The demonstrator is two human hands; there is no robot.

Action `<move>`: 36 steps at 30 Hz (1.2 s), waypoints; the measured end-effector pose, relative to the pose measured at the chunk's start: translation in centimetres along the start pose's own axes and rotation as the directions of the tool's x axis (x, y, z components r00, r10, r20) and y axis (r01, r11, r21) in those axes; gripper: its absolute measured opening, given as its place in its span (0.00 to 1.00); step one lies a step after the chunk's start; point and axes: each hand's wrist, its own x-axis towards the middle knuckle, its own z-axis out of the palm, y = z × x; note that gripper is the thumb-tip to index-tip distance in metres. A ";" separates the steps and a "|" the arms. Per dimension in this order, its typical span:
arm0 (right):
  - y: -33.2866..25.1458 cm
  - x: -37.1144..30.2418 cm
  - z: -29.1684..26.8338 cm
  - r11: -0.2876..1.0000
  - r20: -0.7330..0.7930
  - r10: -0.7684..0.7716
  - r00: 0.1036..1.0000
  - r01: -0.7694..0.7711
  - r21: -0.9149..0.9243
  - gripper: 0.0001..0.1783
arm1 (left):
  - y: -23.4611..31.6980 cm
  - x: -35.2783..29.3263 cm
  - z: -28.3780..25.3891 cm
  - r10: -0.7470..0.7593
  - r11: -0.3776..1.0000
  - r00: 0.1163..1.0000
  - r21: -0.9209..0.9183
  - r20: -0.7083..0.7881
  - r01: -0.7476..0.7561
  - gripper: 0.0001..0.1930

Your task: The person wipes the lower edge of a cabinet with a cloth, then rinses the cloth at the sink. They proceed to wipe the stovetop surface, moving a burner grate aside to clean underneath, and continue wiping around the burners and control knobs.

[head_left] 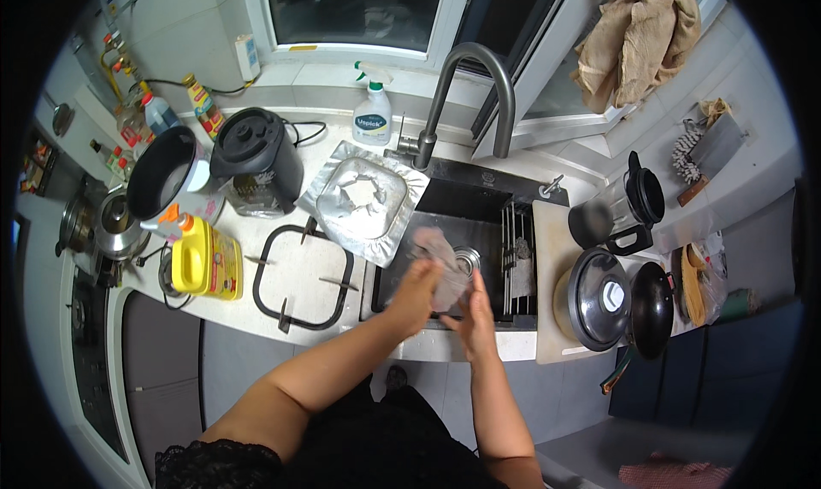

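Observation:
Over the dark sink (pixel 398 271), my left hand (pixel 416 297) is closed on a limp, pinkish-grey cloth (pixel 438 250). Part of the cloth hangs between my two hands, blurred a little by motion. Just to the right of it is my right hand (pixel 475 318), with its fingers stretched out and apart; whether they touch the cloth I cannot tell. The round metal drain (pixel 468 257) shows behind the cloth, on the sink's bottom. A tall dark tap (pixel 505 87) arches over the far side of the sink.
A foil sheet (pixel 329 200) with a torn middle lies left of the sink, beside a metal pan stand (pixel 265 271) and a yellow jug (pixel 190 271). A spray bottle (pixel 373 117) stands behind. To the right are a cutting board (pixel 552 232), a lidded pot (pixel 590 297) and a frying pan (pixel 652 309).

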 end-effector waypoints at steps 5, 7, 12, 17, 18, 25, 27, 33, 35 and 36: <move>1.1 0.4 -3.9 0.970 0.098 -0.131 0.987 0.148 -0.191 0.22 | -1.0 -4.8 5.0 -0.163 0.985 0.985 -0.042 0.051 0.166 0.13; 0.1 -0.6 -7.6 0.878 0.092 -0.246 0.965 0.262 -0.401 0.21 | -2.4 -5.9 3.0 -0.196 0.958 0.980 0.219 0.043 0.183 0.15; 2.5 -0.6 -19.1 -0.114 0.387 -0.533 0.752 0.389 -0.914 0.26 | -7.9 -9.5 -2.1 -0.023 0.919 0.981 0.382 -0.195 0.098 0.15; 10.4 -2.9 -13.1 -0.223 0.694 -0.310 0.650 0.660 -0.718 0.33 | -9.4 -14.7 -5.5 0.101 0.921 0.913 0.384 -0.395 0.064 0.10; 12.2 -3.8 -11.1 -0.257 0.725 -0.260 0.638 0.678 -0.689 0.32 | -9.4 -15.3 -6.2 0.136 0.915 0.898 0.401 -0.418 0.048 0.10; 12.1 -1.9 -10.1 -0.173 0.755 -0.200 0.624 0.736 -0.654 0.26 | -7.5 -19.6 -12.2 0.304 0.852 0.801 0.524 -0.516 0.014 0.10; 10.1 -0.6 -14.1 -0.083 0.579 -0.217 0.786 0.576 -0.813 0.26 | -7.0 -20.9 -14.2 0.325 0.856 0.760 0.516 -0.564 0.017 0.09; 18.9 -3.0 -10.6 -0.226 0.635 -0.442 0.633 0.607 -0.762 0.20 | -4.0 -23.9 -17.6 0.405 0.902 0.613 0.407 -0.679 -0.145 0.09; 22.4 -6.6 -4.6 -0.256 0.766 -0.359 0.533 0.734 -0.630 0.18 | -2.8 -25.7 -19.6 0.419 0.901 0.597 0.394 -0.685 -0.180 0.08; 24.0 -8.4 -2.5 -0.109 0.789 -0.363 0.496 0.818 -0.565 0.19 | -2.4 -26.9 -20.9 0.435 0.893 0.597 0.406 -0.674 -0.193 0.08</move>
